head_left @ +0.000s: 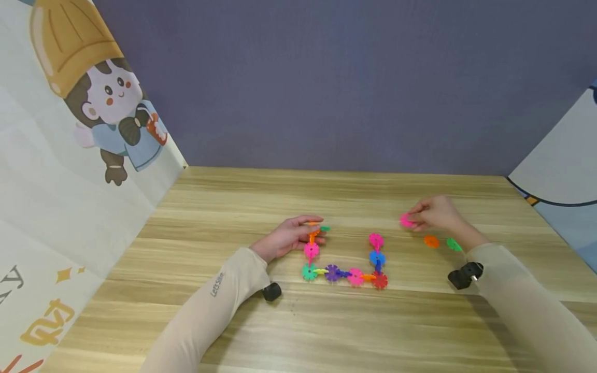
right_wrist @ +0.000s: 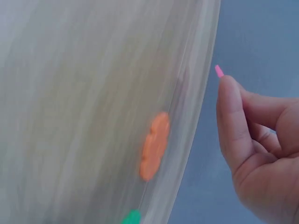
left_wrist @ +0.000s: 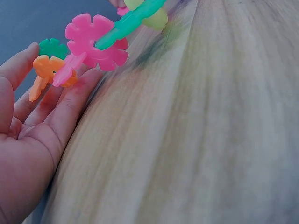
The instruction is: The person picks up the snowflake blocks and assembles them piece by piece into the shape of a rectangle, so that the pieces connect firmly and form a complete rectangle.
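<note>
A U-shaped chain of interlocking plastic snowflake discs lies on the table, with a purple disc [head_left: 332,273] in its bottom row. My left hand [head_left: 291,235] holds the chain's upper left end. There its fingers and thumb curl about an orange disc [left_wrist: 46,67] and a green disc [left_wrist: 52,48]. A pink disc [left_wrist: 96,42] shows just beyond those fingers in the left wrist view. Off the chain's right side, my right hand [head_left: 436,213] pinches a loose pink disc [head_left: 407,220] between thumb and fingertips. In the right wrist view only a sliver of it shows.
A loose orange disc [head_left: 431,241] and a green disc [head_left: 453,244] lie on the table near my right wrist. The wooden table [head_left: 326,331] ends at a dark wall [head_left: 326,88]. A printed cloth [head_left: 84,207] borders the left side.
</note>
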`<state>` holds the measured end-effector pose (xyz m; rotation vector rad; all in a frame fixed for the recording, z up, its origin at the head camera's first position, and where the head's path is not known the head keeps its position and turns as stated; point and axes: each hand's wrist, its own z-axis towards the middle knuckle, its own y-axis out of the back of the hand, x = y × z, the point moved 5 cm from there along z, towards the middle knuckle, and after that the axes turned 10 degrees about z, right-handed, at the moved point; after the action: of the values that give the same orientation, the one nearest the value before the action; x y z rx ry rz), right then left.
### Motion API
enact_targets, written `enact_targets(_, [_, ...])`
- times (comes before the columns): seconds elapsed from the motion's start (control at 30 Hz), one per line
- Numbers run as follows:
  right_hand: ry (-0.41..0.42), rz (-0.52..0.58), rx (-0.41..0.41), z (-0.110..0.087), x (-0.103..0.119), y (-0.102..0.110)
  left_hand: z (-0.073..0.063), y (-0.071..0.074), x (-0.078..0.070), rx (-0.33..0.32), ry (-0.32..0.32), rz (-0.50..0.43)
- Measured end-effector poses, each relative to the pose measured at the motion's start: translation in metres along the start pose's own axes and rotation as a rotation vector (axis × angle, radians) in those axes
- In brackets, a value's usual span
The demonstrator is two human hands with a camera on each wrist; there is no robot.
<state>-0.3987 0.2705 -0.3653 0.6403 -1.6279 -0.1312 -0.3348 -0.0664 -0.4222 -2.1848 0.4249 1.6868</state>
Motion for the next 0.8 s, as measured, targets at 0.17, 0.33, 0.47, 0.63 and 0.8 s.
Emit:
enact_targets(0.17, [0.023, 0.047, 0.015, 0.003, 0.008, -0.013, 0.003, 0.001, -0.001, -0.003, 0.001, -0.004])
enact_targets(0.33, [0.05, 0.149, 0.054, 0.003, 0.019, -0.034, 0.005, 0.002, -0.001, -0.001, -0.004, 0.003])
enact_targets(0.47, [0.076, 0.228, 0.092, 0.001, 0.025, -0.05, 0.005, 0.002, 0.0, 0.001, -0.005, 0.01])
enact_targets(0.63, [0.086, 0.332, 0.134, 0.003, 0.032, -0.067, 0.007, 0.003, 0.0, 0.001, 0.002, 0.02])
enact_targets(0.8, [0.073, 0.408, 0.208, 0.009, 0.035, -0.082, 0.011, 0.003, 0.0, -0.01, 0.01, 0.024])
